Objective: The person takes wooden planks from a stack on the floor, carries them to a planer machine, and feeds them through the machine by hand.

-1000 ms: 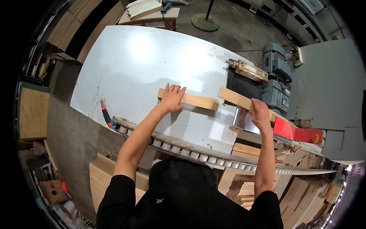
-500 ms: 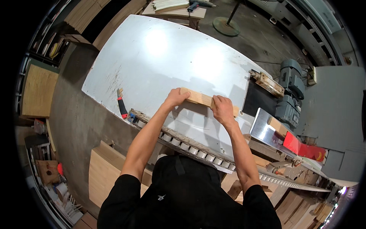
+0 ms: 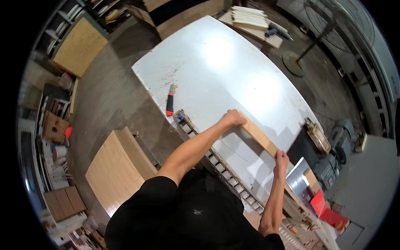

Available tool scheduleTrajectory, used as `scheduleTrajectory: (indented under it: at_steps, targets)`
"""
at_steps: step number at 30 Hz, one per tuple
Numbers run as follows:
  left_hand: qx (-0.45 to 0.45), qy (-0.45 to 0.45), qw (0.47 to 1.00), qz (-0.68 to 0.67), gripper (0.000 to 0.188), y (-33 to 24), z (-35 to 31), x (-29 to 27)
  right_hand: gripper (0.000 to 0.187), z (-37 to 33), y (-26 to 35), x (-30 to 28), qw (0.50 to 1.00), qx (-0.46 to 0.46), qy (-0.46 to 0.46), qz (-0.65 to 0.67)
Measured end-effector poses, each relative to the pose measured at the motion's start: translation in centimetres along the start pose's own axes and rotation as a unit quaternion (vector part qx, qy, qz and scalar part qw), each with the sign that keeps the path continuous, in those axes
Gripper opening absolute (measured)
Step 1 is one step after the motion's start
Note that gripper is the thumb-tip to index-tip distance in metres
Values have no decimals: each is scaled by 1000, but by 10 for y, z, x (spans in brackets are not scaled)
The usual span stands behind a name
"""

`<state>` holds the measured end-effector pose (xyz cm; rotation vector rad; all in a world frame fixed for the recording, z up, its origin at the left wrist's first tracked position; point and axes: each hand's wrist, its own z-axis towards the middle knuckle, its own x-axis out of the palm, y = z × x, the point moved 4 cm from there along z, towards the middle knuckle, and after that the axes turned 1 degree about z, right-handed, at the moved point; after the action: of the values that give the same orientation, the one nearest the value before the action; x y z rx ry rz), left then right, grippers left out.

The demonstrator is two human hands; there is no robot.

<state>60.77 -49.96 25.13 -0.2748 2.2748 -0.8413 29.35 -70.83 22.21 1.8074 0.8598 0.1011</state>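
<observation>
A narrow pale wooden board (image 3: 261, 136) is held above the white worktable (image 3: 200, 62), its shadow falling on the surface below. My left hand (image 3: 234, 118) is closed round its far-left end. At the other end, my right hand (image 3: 281, 158) grips the board with fingers wrapped over it. A utility knife (image 3: 170, 104) with a black and red handle lies near the table's left edge, beside a small wood scrap (image 3: 175, 86). Both hands partly hide the board's ends.
A roller strip (image 3: 223, 169) runs along the table's near edge. Grey motors (image 3: 329, 154) and a shiny metal plate (image 3: 298, 177) stand at the right. Large wooden panels (image 3: 112, 166) are stacked at lower left. A small table (image 3: 250, 31) with wood strips stands at the back.
My view has turned, so the table appears rotated clockwise. My right hand has shifted to the board's end, and the hands are farther apart. The knife still lies on the table.
</observation>
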Motion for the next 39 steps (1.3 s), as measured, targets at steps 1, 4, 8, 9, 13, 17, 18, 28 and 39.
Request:
scheduleTrajectory:
  at_steps: [1,4,8,9,13,17,18,28,39]
  targets:
    - [-1,-5,1000,13,65,8,1,0,59,-1,-5,3,999,14,37,-8]
    - [-5,-17,997,71,63,13,-11,-3,65,-27,-20,6,998,-6,18,-67]
    - [15,33,996,85,92,12,-33,-17,101,-42,-11,-1,985,-90,28,-144]
    - [84,-26,991,99,95,9,-38,-12,103,-38,-9,-5,955,-171,60,-234]
    - [423,-123,829,346,84,-16,-73,-21,103,-76,55,21,841,-302,139,-427]
    - [418,-35,763,492,46,-20,-46,3,80,-63,40,34,822,-310,114,-465]
    - [398,-16,784,475,37,-19,-32,11,74,-56,38,34,832,-304,96,-454]
    - [414,-21,799,435,10,-12,-27,19,59,-67,52,36,840,-270,90,-461]
    - [419,1,818,394,19,2,-19,19,58,-53,33,36,824,-340,120,-436]
